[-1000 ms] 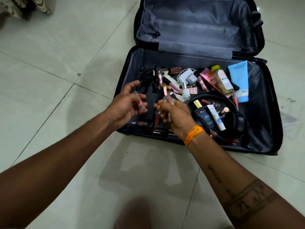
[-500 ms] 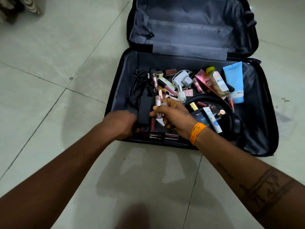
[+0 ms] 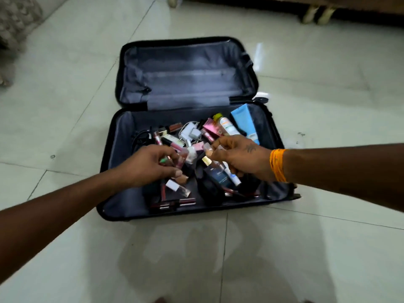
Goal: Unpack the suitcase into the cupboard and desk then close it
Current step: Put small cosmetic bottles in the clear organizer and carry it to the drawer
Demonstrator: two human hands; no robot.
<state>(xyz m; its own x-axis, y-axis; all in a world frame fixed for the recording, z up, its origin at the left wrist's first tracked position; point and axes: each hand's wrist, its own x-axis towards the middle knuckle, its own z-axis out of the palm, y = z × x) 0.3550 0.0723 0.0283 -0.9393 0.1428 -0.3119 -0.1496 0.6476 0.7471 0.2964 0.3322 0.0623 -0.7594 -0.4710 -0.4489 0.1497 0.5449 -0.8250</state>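
Black and lined in grey fabric, the suitcase (image 3: 122, 149) lies open on the pale tiled floor (image 3: 65, 106), its lid half flat beyond the near half. The near half holds a heap of small toiletries and cosmetics: a blue tube (image 3: 244, 121) against the right wall, a yellow-capped bottle (image 3: 225, 125) just beside it, a pink box (image 3: 211, 127), a white charger (image 3: 190, 132) with its cable, and a dark perfume bottle (image 3: 220, 173) with a gold cap nearer the front. Several slim lip-gloss tubes lie along the front edge.

Both hands are over the heap, apart from each other. The left hand (image 3: 148, 166) has its fingers curled round a few small tubes (image 3: 179, 159), pinkish and blurred. The right hand (image 3: 238, 156), with an orange thread band (image 3: 277, 165) on the wrist, pinches a small clear-capped tube (image 3: 208, 149) between thumb and fingertips, just above the perfume bottle.

At the far edge of the floor stand pale furniture legs (image 3: 317, 13).
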